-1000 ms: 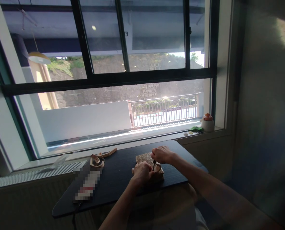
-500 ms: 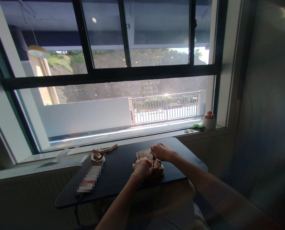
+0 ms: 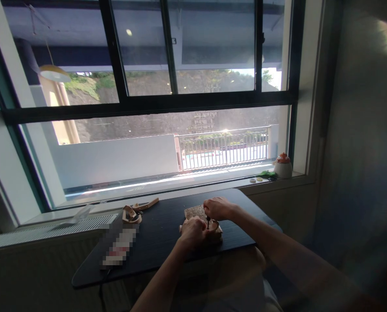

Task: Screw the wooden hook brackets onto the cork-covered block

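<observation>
My right hand is closed around the top of a small upright hand tool with a dark shaft; its handle is hidden in my fist, and I cannot tell whether it is an awl or a screwdriver. The tip points down at a tan strap, which curves in a loop beside my fingers. Pressed close to the tool, my left hand has its fingers closed on the strap. Beneath both hands lies a thick, speckled brown block near the front edge of the dark table.
Coiled tan straps lie at the table's back left. In front of them is a pixelated long item. A white jar with an orange lid stands on the windowsill, near green leaves. A radiator runs along the left.
The whole view has shifted slightly. Both hands keep nearly the same place over the block, the tool still upright in my right hand.
</observation>
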The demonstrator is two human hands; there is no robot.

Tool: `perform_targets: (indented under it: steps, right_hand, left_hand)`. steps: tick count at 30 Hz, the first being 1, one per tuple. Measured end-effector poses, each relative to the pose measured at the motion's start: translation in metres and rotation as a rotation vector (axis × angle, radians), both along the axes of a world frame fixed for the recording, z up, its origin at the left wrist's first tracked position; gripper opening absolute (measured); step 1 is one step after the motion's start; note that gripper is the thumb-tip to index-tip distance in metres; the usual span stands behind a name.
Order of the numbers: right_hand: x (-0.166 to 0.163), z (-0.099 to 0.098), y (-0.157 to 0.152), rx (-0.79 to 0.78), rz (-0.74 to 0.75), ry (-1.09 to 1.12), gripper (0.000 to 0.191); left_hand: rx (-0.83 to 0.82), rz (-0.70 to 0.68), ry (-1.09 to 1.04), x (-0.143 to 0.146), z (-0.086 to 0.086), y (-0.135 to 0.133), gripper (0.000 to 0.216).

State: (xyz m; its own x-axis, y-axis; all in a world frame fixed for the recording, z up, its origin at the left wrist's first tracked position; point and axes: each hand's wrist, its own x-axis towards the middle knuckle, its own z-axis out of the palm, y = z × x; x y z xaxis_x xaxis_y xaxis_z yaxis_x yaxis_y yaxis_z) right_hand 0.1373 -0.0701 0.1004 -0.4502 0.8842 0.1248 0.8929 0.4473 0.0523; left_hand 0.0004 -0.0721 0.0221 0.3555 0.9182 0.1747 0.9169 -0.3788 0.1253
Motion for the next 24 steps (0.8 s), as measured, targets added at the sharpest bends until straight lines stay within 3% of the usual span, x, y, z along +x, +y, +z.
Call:
perform_targets:
  steps: [3,12,19,24]
  right_hand:
    - [-0.001,-0.004,0.001,0.048,0.011,0.029,0.034]
    - [0.001,-0.010,0.012,0.073,-0.143,0.054,0.040]
    - [0.003,-0.004,0.004,0.079,-0.105,0.031,0.036]
    - [0.003,-0.006,-0.005,0.092,0.035,-0.034,0.029]
  left_hand:
    - [-0.012,0.014,-0.016,0.000,0.002,-0.003,0.029]
    - [-0.030,0.049,-0.022,0.002,0.006,-0.006,0.027]
    - [-0.037,0.066,-0.009,0.002,0.009,-0.009,0.026]
    - [-0.025,0.059,0.022,0.001,0.006,-0.006,0.028]
